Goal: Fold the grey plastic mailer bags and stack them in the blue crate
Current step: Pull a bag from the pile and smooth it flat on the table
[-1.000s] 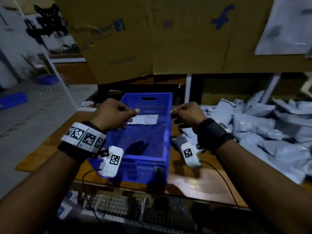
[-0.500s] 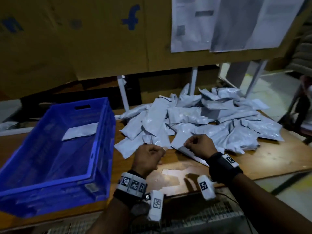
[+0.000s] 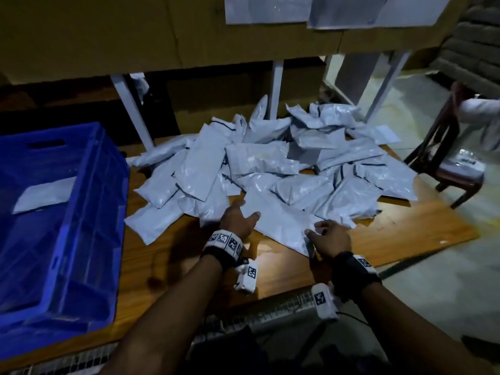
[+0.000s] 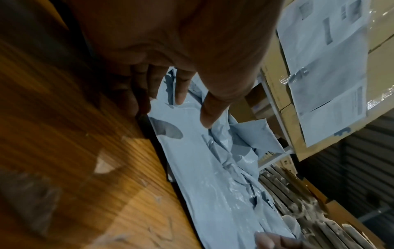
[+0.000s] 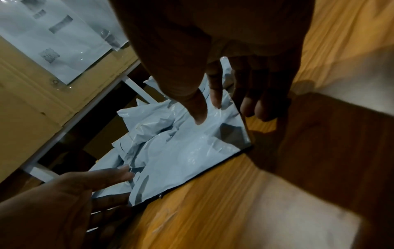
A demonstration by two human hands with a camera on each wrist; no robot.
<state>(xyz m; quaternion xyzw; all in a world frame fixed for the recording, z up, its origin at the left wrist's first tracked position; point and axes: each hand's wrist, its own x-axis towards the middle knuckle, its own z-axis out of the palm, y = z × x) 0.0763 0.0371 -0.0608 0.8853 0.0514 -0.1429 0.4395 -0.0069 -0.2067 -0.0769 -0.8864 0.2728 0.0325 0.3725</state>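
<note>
Blue crate: at the left end of the wooden table, left of the pile; one folded grey bag lies flat inside it.
Left hand: at the pile's near edge, fingers spread and relaxed over the flat mailer bag, grasping nothing.
Pile of grey mailer bags: loose heap on the table, right of the crate.
Right hand: on the flat mailer bag's near right corner, fingers straight, resting on it without gripping.
Chair: beyond the pile's right edge.
</note>
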